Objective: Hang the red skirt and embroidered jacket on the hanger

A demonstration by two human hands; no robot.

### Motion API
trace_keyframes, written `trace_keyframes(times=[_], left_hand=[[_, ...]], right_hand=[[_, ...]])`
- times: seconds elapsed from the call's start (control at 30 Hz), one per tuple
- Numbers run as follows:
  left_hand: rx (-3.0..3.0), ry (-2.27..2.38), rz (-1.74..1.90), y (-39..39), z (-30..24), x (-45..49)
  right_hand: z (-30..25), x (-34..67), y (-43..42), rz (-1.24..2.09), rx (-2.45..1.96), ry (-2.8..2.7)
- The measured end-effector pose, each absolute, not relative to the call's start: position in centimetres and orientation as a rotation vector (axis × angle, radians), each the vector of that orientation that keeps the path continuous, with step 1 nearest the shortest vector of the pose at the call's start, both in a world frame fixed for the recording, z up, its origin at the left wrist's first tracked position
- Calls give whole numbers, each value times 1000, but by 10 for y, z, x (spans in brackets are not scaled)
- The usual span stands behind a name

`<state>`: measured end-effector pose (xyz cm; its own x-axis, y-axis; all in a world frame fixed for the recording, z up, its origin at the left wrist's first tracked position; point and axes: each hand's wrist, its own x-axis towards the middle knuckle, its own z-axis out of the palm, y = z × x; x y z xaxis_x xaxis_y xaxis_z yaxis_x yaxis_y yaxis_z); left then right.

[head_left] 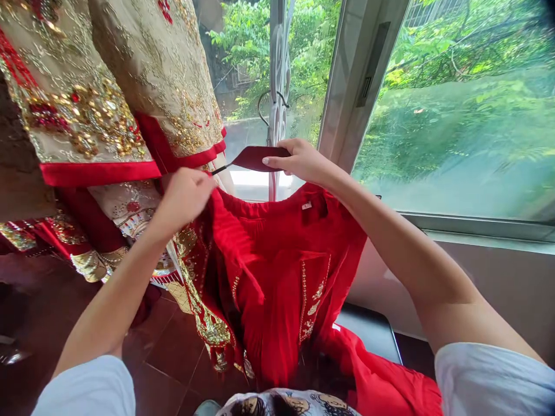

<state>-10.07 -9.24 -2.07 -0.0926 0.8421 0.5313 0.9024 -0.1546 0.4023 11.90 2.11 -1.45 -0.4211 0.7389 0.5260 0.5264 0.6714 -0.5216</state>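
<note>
A red pleated skirt (269, 277) with a gathered waistband and gold-embroidered panels hangs in front of me. Above its waistband is a clothes hanger with a flat dark maroon body (251, 157), a thin black rod and a wire hook (262, 110). My right hand (299, 160) grips the hanger body, thumb on the near face. At the waistband's left end, my left hand (186, 193) is closed in a pinch, slightly blurred. The rod runs to its fingertips, which partly hide where rod and red cloth meet.
Cream and red garments (108, 115) with gold beading hang at the left. Ahead are a window (455, 115) and a whitish scrolled metal bar (280, 63). A dark-seated stool (373, 329) stands lower right, with red cloth (390, 370) draped by it. Dark tiles (169, 346) cover the floor.
</note>
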Motion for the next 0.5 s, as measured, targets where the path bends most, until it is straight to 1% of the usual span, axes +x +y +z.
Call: trace_keyframes(times=[0.07,0.1,0.13,0.2,0.3,0.37,0.5], left_hand=[[-2086,-1991,-777,-97,-40,-97],[-2070,-1980,-666,-99,-48,-97],[-2046,-1956,-633,-102,-53,-98],[-1965,-1867,-787,-106,-55,-104],[-1786,-1675,-1069,-100,-40,-114],[-1803,-1623,-1113,-85,-27,-116],[-2065,-1639,-1050,-49,-17,-92]], right_hand=[[-13,120,19,301,-1000,-2124],[-13,120,19,280,-994,-2121],[-13,120,20,266,-980,-2116],[-15,121,22,253,-954,-2105],[-20,119,23,227,-962,-2092],[-23,117,20,174,-984,-2074],[-25,115,13,61,-1038,-2004]])
